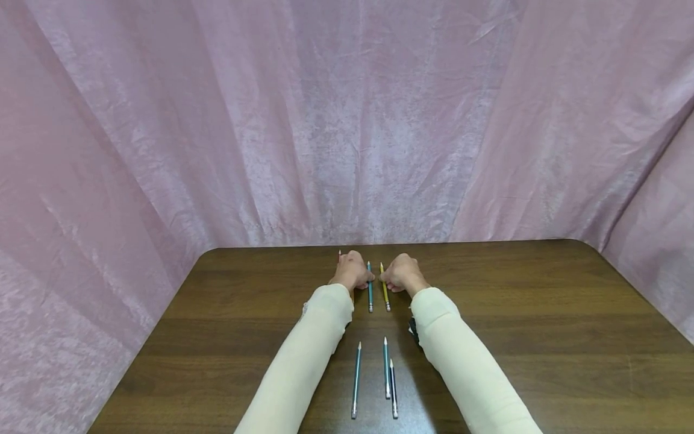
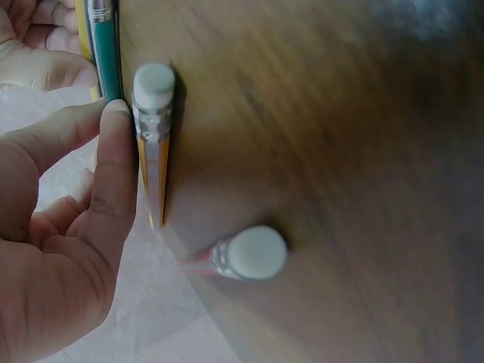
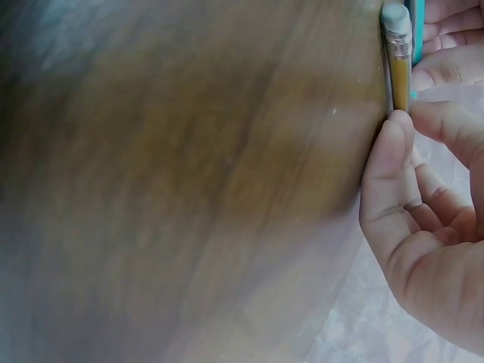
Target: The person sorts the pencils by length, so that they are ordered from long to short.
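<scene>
Near the table's far edge, my left hand (image 1: 352,271) pinches a teal pencil (image 1: 370,295) between thumb and finger. Just to its right, my right hand (image 1: 402,274) pinches a yellow pencil (image 1: 387,297) in the same manner. The two pencils lie side by side with a small gap, eraser ends toward me. In the left wrist view, an orange pencil (image 2: 155,170) and a red pencil (image 2: 257,253) with white erasers lie beside my left hand; in the head view that hand and sleeve mostly hide them. The yellow pencil's eraser end (image 3: 398,30) shows in the right wrist view.
Closer to me on the brown wooden table (image 1: 515,313) lie a teal pencil (image 1: 356,380), another teal pencil (image 1: 387,369) and a dark blue pencil (image 1: 393,392), the latter two nearly touching. A pink curtain (image 1: 347,120) hangs behind the table.
</scene>
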A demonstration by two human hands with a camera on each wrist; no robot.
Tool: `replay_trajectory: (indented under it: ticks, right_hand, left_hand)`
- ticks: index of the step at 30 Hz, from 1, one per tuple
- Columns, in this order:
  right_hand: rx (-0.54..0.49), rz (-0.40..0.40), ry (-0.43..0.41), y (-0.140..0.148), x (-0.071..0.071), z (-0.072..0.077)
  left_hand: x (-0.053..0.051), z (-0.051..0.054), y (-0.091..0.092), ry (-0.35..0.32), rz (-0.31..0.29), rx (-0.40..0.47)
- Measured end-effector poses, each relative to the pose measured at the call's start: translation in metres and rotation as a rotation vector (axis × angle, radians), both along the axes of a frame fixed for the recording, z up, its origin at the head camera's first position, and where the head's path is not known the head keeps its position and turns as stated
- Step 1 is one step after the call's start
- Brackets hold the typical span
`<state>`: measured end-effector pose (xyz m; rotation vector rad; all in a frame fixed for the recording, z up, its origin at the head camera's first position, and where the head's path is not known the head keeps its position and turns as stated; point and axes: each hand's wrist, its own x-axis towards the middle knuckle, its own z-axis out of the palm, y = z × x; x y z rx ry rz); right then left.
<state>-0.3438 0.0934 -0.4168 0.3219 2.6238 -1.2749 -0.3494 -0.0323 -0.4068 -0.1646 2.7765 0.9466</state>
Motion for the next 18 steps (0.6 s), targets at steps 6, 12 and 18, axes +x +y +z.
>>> replay_trajectory:
  ticks: [6, 12, 18]
  right_hand:
    - [-0.001, -0.016, 0.000, -0.0010, 0.0000, 0.0011]
    - [-0.004, -0.011, 0.005, -0.0006, -0.0015, -0.0012]
    - [-0.010, -0.005, 0.010, -0.0006, -0.0027, -0.0039]
  left_hand:
    - [0.0006, 0.0006, 0.0007, -0.004, 0.003, 0.004]
    - [0.0025, -0.0001, 0.0001, 0.017, 0.003, 0.007]
    - [0.0044, -0.0012, -0.0012, 0.029, 0.008, 0.002]
